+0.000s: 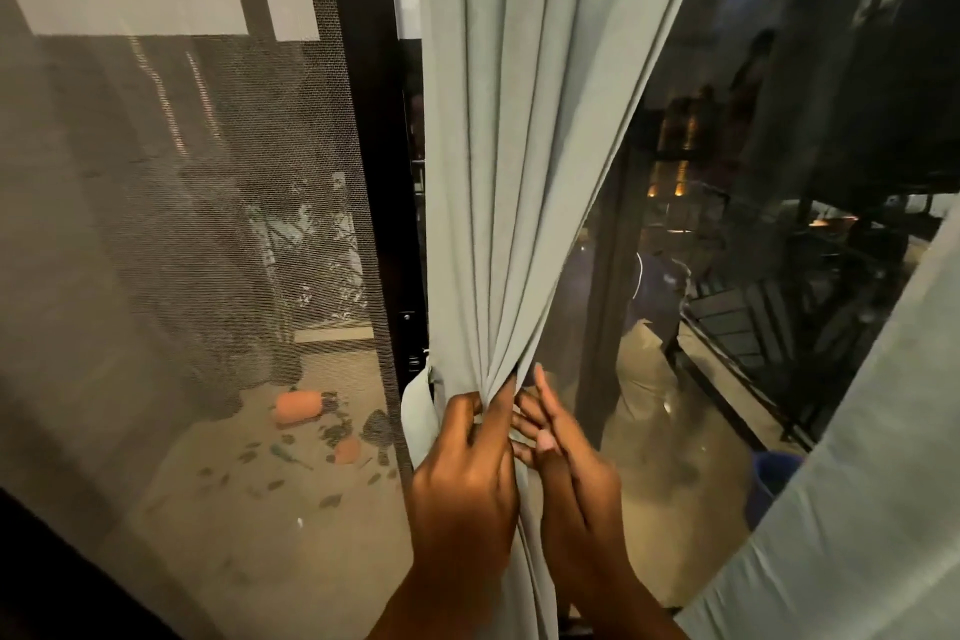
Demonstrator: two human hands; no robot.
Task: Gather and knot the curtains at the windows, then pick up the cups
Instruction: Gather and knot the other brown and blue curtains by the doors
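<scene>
A pale grey-green curtain [524,130] hangs in the middle of the view and narrows into bunched folds at waist height. My left hand [462,478] grips those gathered folds from the left, fingers curled into the cloth. My right hand [563,452] is just right of the bunch with its fingers spread and straight, touching the fabric's edge. A second curtain panel [852,494] of the same colour hangs at the lower right. No cups are in view.
A dark mesh screen door [197,224] fills the left, with a black frame [384,203] beside the curtain. Beyond it a balcony floor holds fallen orange pots [296,408] and scattered leaves. Dark window glass [769,182] with reflections lies to the right.
</scene>
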